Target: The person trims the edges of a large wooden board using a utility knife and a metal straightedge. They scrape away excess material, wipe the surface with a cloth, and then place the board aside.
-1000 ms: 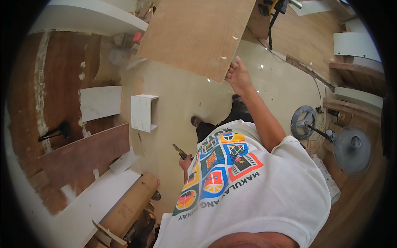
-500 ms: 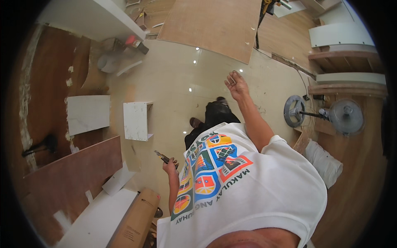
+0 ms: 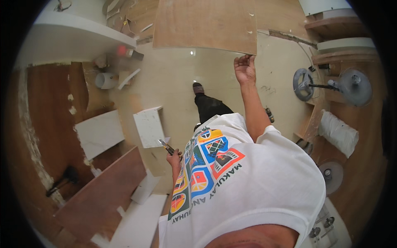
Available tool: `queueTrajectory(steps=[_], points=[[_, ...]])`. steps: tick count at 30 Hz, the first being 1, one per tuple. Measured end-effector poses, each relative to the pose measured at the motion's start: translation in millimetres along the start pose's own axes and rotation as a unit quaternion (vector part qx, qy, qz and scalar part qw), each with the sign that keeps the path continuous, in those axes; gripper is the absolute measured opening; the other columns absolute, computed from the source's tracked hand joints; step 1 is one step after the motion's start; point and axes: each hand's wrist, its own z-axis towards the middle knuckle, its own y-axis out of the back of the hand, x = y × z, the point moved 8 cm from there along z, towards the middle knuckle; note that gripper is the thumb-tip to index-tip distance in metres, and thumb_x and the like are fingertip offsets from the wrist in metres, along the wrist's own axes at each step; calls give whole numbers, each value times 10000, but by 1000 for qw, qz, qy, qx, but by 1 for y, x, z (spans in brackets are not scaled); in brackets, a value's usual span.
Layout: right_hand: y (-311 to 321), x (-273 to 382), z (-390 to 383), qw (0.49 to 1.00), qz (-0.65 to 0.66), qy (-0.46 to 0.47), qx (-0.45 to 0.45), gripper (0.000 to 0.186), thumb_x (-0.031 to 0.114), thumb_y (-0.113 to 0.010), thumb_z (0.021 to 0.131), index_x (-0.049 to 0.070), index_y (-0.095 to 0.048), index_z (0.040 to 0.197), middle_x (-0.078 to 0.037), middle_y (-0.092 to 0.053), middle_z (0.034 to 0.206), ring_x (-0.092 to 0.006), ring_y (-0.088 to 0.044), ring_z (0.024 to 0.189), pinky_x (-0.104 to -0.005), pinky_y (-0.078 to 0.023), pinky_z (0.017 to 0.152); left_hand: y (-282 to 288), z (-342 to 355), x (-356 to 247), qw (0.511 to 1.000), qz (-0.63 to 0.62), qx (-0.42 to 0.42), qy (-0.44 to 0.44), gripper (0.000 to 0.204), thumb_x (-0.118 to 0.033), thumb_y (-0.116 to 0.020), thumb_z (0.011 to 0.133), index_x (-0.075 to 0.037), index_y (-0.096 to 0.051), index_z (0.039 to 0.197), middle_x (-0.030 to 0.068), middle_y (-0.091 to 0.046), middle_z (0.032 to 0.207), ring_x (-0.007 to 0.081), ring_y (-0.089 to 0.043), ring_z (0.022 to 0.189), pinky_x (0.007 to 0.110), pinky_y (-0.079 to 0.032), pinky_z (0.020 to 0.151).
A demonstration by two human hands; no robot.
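- Glossy cream floor (image 3: 173,87) spreads through this workroom, with a small white box (image 3: 149,129) standing to the person's left and a grey fan (image 3: 355,89) off to the right.
- Ahead of the person is a broad brown plywood panel (image 3: 204,27), its far end running out of my view.
- The right hand (image 3: 245,71) is at the panel's near right corner, fingers bent up against the edge; whether they really pinch it or only touch, I cannot tell.
- Down by the shirt, the left hand (image 3: 174,158) is wrapped around a dark utility knife (image 3: 166,146), its tip pointing forward and away from the body.
- That panel looks stiff and thin, awkward more for its breadth than its weight, I'd say; corners could chip.
- Best hold, to my mind: both long edges, near the middle, minding splinters.
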Motion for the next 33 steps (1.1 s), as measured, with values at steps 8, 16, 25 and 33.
queueTrajectory(steps=[8, 16, 25, 33], points=[[-7, -1, -17, 996, -4, 79, -28, 167, 294, -687, 976, 154, -643, 1054, 23, -636, 950, -144, -582, 860, -437, -496, 939, 78, 199, -16, 985, 125, -9, -120, 179, -127, -795, 803, -11, -663, 836, 64, -678, 776, 135, -613, 677, 344, -515, 626], [11, 11, -13, 989, -5, 143, -36, 73, 168, -654, 989, 142, -679, 1052, 27, -697, 943, -129, -652, 834, -450, -520, 972, 33, 287, -172, 964, 185, 92, -167, 200, -134, -827, 782, 25, -717, 836, 77, -693, 750, 148, -603, 662, 346, -522, 653], [-12, -3, -18, 969, 40, 238, -45, 112, 215, -658, 994, 140, -667, 1077, 41, -656, 977, -122, -612, 884, -429, -525, 956, -61, 343, -404, 873, 342, 211, -276, 220, -143, -828, 802, 16, -679, 839, 79, -692, 755, 151, -616, 656, 334, -515, 624], [-8, -8, -9, 948, 154, 266, -79, 225, 234, -722, 951, 101, -654, 1119, -13, -623, 1087, -177, -576, 994, -439, -517, 920, -137, 214, -540, 801, 420, 255, -342, 196, -145, -761, 854, -14, -616, 847, 80, -687, 734, 151, -627, 608, 312, -492, 568]])
